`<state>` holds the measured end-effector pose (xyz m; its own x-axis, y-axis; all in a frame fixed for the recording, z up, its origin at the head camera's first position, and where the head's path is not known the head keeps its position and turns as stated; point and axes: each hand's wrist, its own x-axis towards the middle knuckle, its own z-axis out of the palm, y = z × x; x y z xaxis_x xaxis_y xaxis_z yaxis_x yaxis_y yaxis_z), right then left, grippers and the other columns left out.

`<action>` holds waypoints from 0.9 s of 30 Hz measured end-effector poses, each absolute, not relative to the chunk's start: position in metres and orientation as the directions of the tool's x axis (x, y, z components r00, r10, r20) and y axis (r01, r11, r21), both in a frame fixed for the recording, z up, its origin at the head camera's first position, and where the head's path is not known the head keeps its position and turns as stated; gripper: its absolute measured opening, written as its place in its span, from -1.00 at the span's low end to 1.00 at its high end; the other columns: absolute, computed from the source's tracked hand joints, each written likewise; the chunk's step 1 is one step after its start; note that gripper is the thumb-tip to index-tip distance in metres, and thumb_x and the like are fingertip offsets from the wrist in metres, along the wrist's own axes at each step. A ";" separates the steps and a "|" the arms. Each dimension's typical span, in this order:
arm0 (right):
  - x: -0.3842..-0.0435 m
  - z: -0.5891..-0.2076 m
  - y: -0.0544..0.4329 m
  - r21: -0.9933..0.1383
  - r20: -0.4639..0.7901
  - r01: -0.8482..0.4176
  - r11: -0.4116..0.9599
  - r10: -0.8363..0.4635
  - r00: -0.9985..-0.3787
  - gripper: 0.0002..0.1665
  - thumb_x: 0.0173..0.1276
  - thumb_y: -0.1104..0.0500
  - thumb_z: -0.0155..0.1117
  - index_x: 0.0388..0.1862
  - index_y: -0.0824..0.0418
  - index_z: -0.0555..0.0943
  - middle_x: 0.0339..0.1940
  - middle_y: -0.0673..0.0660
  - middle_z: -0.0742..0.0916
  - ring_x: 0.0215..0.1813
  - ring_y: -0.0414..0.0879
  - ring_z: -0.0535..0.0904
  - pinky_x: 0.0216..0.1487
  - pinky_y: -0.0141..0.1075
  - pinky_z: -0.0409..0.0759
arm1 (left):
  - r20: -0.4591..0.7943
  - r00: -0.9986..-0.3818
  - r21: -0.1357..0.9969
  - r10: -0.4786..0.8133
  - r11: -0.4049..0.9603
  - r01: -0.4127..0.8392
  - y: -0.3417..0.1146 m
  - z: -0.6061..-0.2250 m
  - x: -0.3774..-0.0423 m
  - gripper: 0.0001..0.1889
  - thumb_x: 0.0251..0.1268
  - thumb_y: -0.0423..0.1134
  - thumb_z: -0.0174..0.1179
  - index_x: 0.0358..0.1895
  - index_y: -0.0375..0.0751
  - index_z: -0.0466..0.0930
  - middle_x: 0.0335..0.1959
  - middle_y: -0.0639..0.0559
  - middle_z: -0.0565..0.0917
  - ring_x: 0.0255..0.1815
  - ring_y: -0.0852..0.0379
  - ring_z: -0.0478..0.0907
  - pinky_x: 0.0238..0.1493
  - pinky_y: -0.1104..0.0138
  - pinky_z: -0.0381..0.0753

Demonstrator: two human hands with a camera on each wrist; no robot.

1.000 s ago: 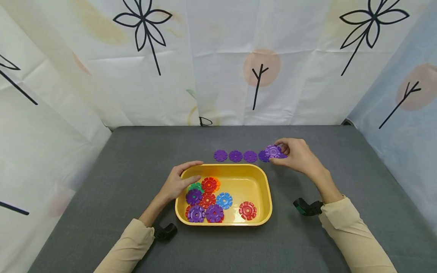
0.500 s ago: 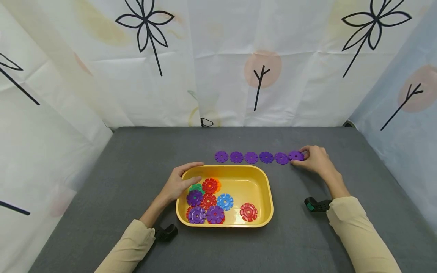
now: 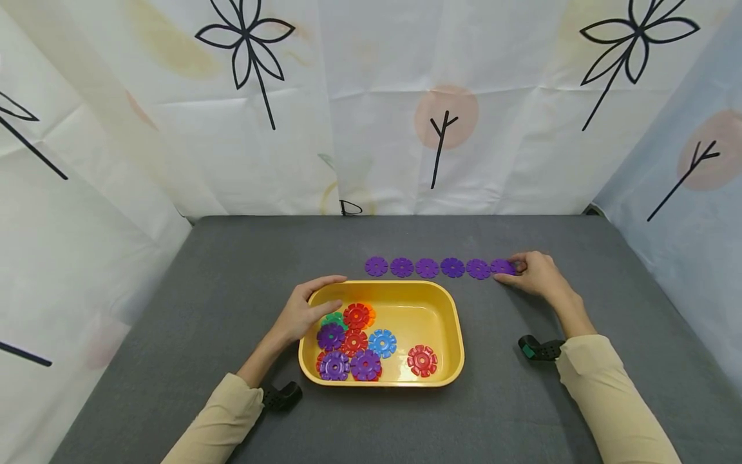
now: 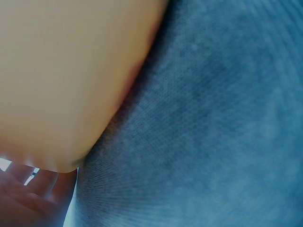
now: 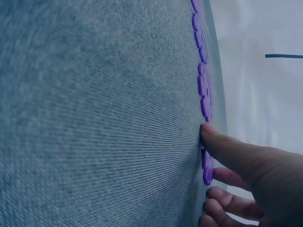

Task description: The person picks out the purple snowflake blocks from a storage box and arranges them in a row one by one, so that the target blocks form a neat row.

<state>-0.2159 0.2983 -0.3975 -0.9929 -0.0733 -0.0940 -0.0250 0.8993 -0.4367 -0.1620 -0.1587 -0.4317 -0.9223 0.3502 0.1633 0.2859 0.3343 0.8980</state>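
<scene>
While L hand (image 3: pixel 301 312) touches yel. tray (image 3: pixel 414 301), multicol. discs (image 3: pixel 353 339) w/in.

The right hand (image 3: pixel 536 278) partly hides the end disc (image 3: pixel 498 265). The left hand (image 3: pixel 300 312) covers a tray (image 3: pixel 423 312) corner. The head view crops two printed flowers (image 3: pixel 245 34).

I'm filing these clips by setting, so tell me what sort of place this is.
Probably a screened-off tabletop workspace indoors, perhaps arranged for recording: printed cloth hangs behind and beside a grey table, which bears a yellow tray and a row of purple flower-shaped pieces.
</scene>
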 end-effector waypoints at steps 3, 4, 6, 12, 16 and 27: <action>-0.215 -0.397 0.298 -0.442 -0.095 -0.031 0.896 -0.081 -0.992 -0.27 0.32 0.00 0.46 0.17 0.60 0.57 -0.35 0.24 0.65 -0.30 -0.01 0.44 -0.27 -0.20 0.44 | 0.164 -0.923 0.899 0.349 0.332 0.285 -0.159 -0.432 -0.162 -0.56 0.41 -0.33 0.24 0.32 -0.28 0.55 0.32 -0.28 0.61 0.26 -0.23 0.60 0.22 0.51 0.52; -0.215 -0.396 0.297 -0.443 -0.095 -0.031 0.896 -0.082 -0.992 -0.27 0.32 0.00 0.46 0.17 0.60 0.57 -0.38 0.21 0.63 -0.31 -0.02 0.42 -0.29 -0.23 0.40 | 0.165 -0.922 0.900 0.350 0.330 0.286 -0.159 -0.432 -0.162 -0.56 0.41 -0.33 0.24 0.32 -0.29 0.55 0.32 -0.28 0.61 0.26 -0.23 0.60 0.22 0.51 0.52; -0.214 -0.396 0.297 -0.444 -0.097 -0.030 0.896 -0.081 -0.992 -0.27 0.31 0.00 0.46 0.18 0.60 0.56 -0.43 0.15 0.55 -0.33 -0.04 0.38 -0.30 -0.25 0.34 | 0.168 -0.921 0.899 0.352 0.329 0.290 -0.159 -0.432 -0.162 -0.56 0.41 -0.33 0.24 0.32 -0.29 0.55 0.32 -0.28 0.61 0.26 -0.23 0.60 0.22 0.50 0.53; -0.212 -0.396 0.295 -0.443 -0.074 -0.036 0.896 -0.076 -0.994 -0.25 0.31 0.01 0.47 0.24 0.56 0.53 -0.40 0.14 0.48 -0.30 -0.02 0.33 -0.26 -0.18 0.31 | 0.169 -0.920 0.900 0.355 0.324 0.290 -0.158 -0.431 -0.161 -0.56 0.41 -0.34 0.24 0.33 -0.29 0.55 0.32 -0.29 0.61 0.26 -0.24 0.60 0.22 0.49 0.54; -0.208 -0.394 0.290 -0.442 -0.011 -0.052 0.896 -0.063 -0.998 -0.25 0.30 0.00 0.49 0.24 0.53 0.54 -0.31 0.29 0.58 -0.25 0.09 0.43 -0.26 -0.12 0.41 | 0.165 -0.920 0.900 0.355 0.329 0.288 -0.158 -0.430 -0.161 -0.56 0.41 -0.33 0.24 0.33 -0.29 0.55 0.32 -0.29 0.61 0.25 -0.23 0.61 0.22 0.49 0.54; -0.180 -0.355 0.229 -0.567 0.170 -0.271 0.778 -0.211 -0.963 -0.36 0.30 0.09 0.50 0.27 0.39 0.59 0.04 0.46 0.70 0.05 0.33 0.64 0.05 0.19 0.67 | 0.159 -0.923 0.897 0.350 0.339 0.283 -0.158 -0.429 -0.161 -0.56 0.41 -0.33 0.24 0.33 -0.28 0.55 0.34 -0.26 0.60 0.31 -0.22 0.57 0.28 0.42 0.52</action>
<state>-0.1795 0.2287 -0.3555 -0.9625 -0.2114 0.1699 -0.2709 0.7782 -0.5666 -0.1608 -0.1580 -0.4289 -0.9231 0.3503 0.1587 0.2829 0.3392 0.8972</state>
